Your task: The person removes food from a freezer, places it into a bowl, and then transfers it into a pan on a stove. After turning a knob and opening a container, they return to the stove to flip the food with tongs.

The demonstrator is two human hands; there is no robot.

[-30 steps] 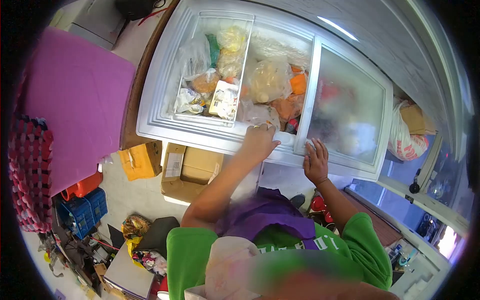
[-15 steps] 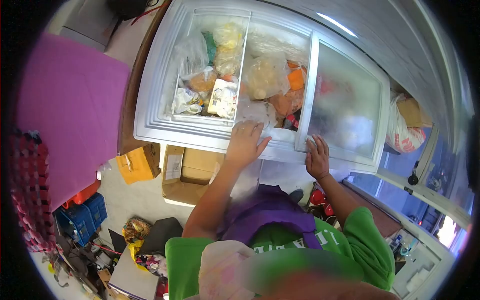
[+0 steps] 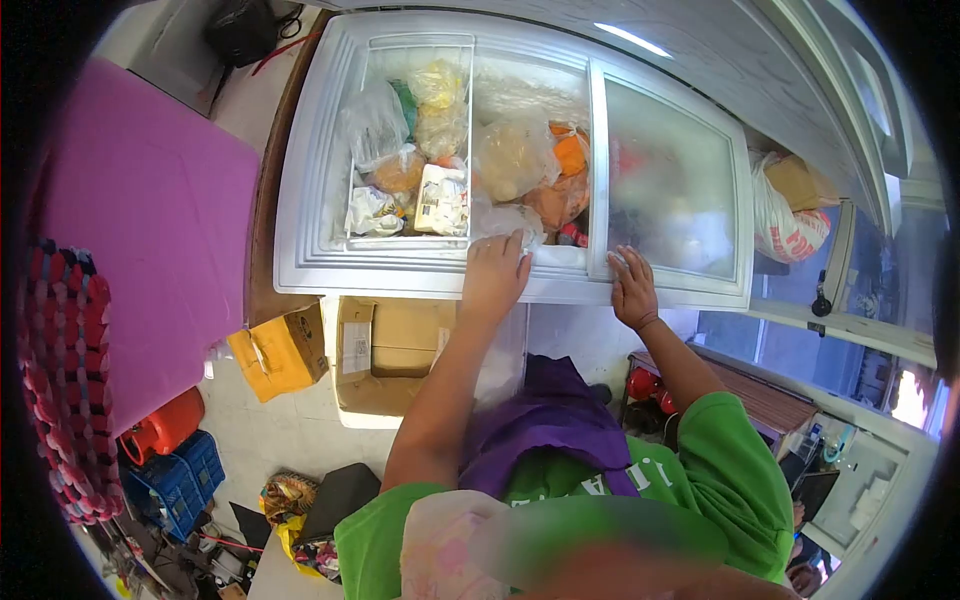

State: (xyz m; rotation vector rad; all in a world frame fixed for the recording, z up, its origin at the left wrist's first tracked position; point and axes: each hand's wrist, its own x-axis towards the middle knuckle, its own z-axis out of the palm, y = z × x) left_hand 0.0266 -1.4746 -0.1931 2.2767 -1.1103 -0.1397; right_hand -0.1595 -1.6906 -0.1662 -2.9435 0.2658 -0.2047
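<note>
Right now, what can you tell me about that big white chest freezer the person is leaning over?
The chest freezer is a white box with a stepped rim and two sliding glass lids. The frosted lid covers its right part; the left part is open, showing a wire basket and many plastic bags of food. The left hand reaches over the front rim onto a clear bag; the right hand rests on the lid's front edge. Cardboard boxes sit below.

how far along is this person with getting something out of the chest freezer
Done: the freezer is open on the left half, its bagged food exposed; the frosted sliding lid covers the right. In hand: the left hand reaches a clear bag at the front edge; the right hand rests on the lid frame. Left: nothing is lifted out yet.
</note>
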